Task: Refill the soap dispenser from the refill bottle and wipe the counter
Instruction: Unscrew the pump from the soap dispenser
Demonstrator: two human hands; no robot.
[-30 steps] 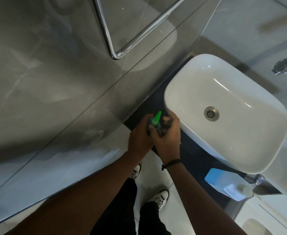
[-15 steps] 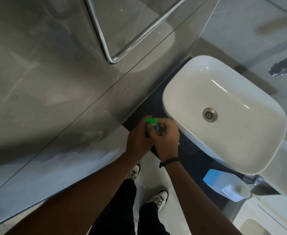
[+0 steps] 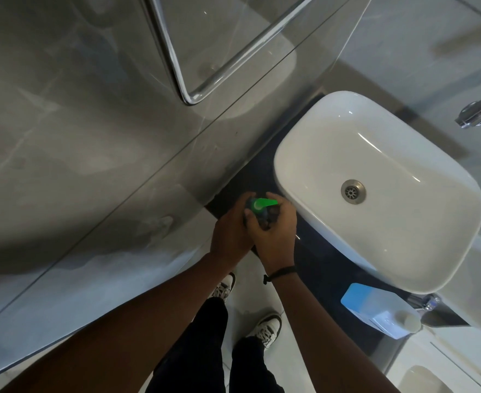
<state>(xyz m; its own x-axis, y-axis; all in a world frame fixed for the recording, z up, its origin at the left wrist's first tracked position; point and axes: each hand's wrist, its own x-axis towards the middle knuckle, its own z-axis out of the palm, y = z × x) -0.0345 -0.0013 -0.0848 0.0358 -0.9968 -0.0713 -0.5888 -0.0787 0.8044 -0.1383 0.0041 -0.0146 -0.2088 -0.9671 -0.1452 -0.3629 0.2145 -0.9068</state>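
Note:
A dark soap dispenser with a bright green pump head [image 3: 262,205] stands on the dark blue counter [image 3: 315,259] at the left end, beside the white basin. My left hand [image 3: 229,234] wraps around its body from the left. My right hand [image 3: 276,231] closes on it just under the green pump, whose nozzle points right toward the basin. The dispenser's body is almost fully hidden by both hands. A pale blue refill bottle [image 3: 375,310] with a white cap lies on its side on the counter, well to the right of my hands.
A white countertop basin [image 3: 313,154] with a metal drain fills the right side. A chrome tap [image 3: 480,110] sticks out at the far right edge. A grey marble wall and a chrome-framed glass panel [image 3: 182,83] are to the left. Below are my shoes on a pale floor.
The green pump head has turned: its nozzle pointed up and away a second ago and now points right toward the basin. Both hands stayed wrapped on the dispenser.

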